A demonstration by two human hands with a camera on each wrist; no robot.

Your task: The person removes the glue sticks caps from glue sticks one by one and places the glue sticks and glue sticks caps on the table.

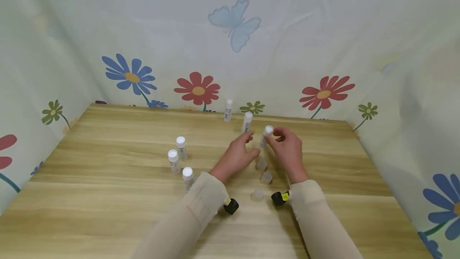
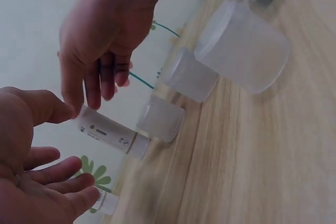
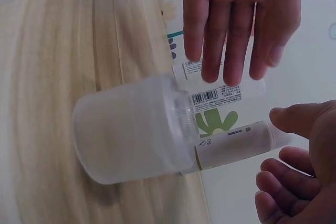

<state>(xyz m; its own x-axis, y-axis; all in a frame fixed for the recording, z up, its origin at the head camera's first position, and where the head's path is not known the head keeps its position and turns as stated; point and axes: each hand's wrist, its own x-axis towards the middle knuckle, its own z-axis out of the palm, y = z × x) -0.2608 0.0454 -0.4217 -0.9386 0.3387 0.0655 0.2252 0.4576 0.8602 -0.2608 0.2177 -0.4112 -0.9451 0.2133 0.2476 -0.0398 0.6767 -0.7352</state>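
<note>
Thumb and index finger of my right hand (image 1: 287, 151) pinch the top end of a white, labelled glue stick (image 2: 107, 132), which stands upright. The other fingers of that hand are loosely bent. My left hand (image 1: 237, 157) is just left of it, fingers spread and relaxed, holding nothing; its fingertips overlap the base of a second glue stick (image 1: 247, 121) in the head view. Barcode print shows on the label of this second stick in the right wrist view. Close in front of the hands stand three frosted, translucent caps (image 2: 244, 45).
One more white stick (image 1: 228, 111) stands at the table's back edge by the flowered curtain (image 1: 273, 71). Left of the left arm are several upright white sticks (image 1: 174, 161), one partly behind the sleeve. Black wrist cameras (image 1: 231, 207) hang under both cuffs, close to the caps.
</note>
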